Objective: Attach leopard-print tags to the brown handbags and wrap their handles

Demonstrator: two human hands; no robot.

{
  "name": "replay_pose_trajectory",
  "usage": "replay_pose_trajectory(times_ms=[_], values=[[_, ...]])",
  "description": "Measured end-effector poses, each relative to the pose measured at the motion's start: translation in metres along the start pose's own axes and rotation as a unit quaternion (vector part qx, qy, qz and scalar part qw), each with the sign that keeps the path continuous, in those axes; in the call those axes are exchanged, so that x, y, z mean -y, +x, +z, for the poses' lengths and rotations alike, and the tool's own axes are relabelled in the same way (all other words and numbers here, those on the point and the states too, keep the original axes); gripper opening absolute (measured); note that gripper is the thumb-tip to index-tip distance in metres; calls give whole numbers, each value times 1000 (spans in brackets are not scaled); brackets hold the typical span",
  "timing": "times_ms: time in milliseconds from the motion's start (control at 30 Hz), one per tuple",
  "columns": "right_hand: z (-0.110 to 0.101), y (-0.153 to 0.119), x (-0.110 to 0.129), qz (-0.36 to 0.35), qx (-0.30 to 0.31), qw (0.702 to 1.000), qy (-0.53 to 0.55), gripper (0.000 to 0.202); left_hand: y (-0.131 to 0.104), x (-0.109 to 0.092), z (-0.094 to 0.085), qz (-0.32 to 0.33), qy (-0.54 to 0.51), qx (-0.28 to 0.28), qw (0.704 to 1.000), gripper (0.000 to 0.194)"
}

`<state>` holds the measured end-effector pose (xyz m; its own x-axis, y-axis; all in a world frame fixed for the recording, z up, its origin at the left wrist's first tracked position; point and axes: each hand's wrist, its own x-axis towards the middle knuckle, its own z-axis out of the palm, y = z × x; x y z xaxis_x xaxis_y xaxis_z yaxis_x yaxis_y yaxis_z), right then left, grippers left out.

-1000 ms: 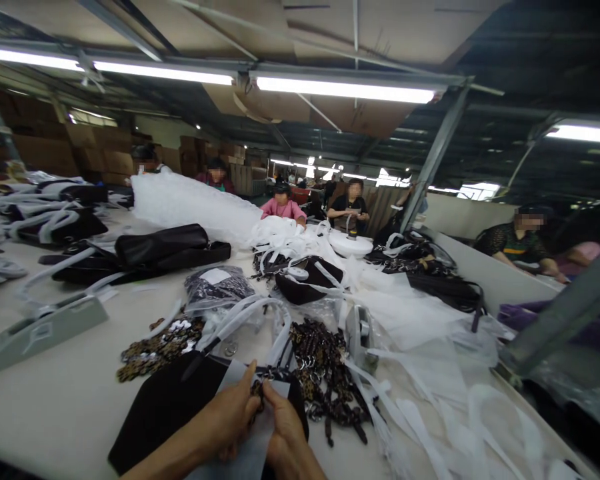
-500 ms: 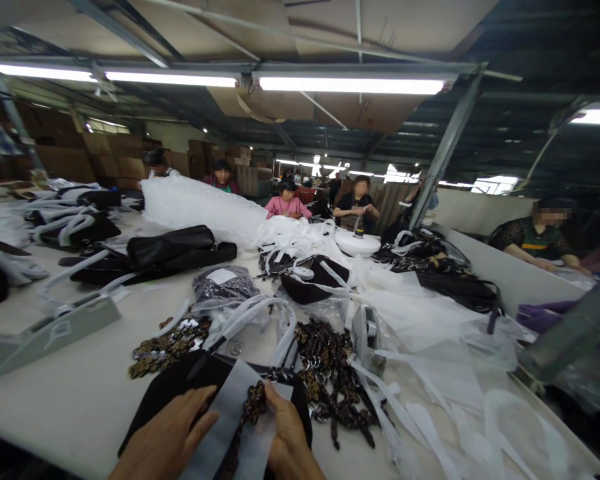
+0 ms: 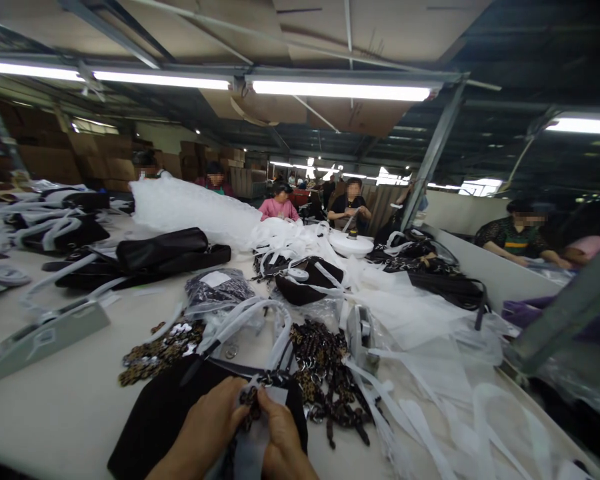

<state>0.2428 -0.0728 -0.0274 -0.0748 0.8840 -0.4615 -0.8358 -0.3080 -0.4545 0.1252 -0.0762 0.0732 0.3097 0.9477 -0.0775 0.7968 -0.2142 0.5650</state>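
A black handbag (image 3: 153,410) lies before me, its raised handles (image 3: 275,320) wrapped in white foam strip. On its front, my left hand (image 3: 213,423) is closed, thumb and fingers pinching a brown flower-shaped bag charm (image 3: 250,399) and the thin white sheet around it. My right hand (image 3: 283,430) grips the same charm from the other side, its thumb near the top. The white sheet (image 3: 253,447) hangs down between both hands; most of the charm is hidden. Beyond the bag lie a pile of brown charms with metal rings (image 3: 315,360) and a pile of flower-shaped pieces (image 3: 163,350).
A grey-green tape dispenser (image 3: 45,340) stands at left, another dispenser (image 3: 363,333) by the charms. A plastic bag of dark pieces (image 3: 217,290), more black bags (image 3: 170,257) and white wrapping sheets (image 3: 405,313) cover the table. A metal post (image 3: 570,307) rises at right. Several people sit beyond.
My left hand has moved right and up, from lying on the sheet to pinching the charm beside my right hand. The sheet is now gathered around the charm. The view has shifted slightly.
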Motion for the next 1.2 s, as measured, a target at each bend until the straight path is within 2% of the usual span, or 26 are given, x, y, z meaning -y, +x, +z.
replay_pose_trajectory(times_ms=[67, 133, 233, 333, 467, 533, 600, 833, 1000, 1200], values=[[1, -2, -1, 4, -46, 999, 25, 33, -5, -13, 9, -11, 113, 3, 994, 35], [2, -5, -2, 1, -64, 997, 38, 34, -7, -20, 19, -20, 167, 18, 986, 43], [6, -9, -2, 1, -60, 997, 40, 33, -7, -17, 25, -21, 149, 7, 989, 47], [11, -13, 1, 11, -71, 997, 43, 34, -9, -6, 18, -29, 125, -23, 991, 50], [17, -21, 7, 29, -70, 997, 29, 29, -19, 1, 6, -45, 121, -63, 990, 29], [18, -23, 10, 31, -75, 997, 15, 26, -22, -1, 4, -41, 109, -64, 991, 17], [17, -23, 10, 32, -82, 996, 8, 26, -23, -6, 6, -33, 102, -64, 992, 15], [16, -27, 7, 5, -77, 997, -19, 29, -17, -18, 32, -38, 166, -89, 981, 22], [15, -29, 6, 0, -64, 997, -31, 23, -21, -20, 51, -1, 209, -106, 972, 24], [11, -32, 9, 9, -43, 999, -16, 19, -25, -17, 62, 69, 295, -89, 949, 31]])
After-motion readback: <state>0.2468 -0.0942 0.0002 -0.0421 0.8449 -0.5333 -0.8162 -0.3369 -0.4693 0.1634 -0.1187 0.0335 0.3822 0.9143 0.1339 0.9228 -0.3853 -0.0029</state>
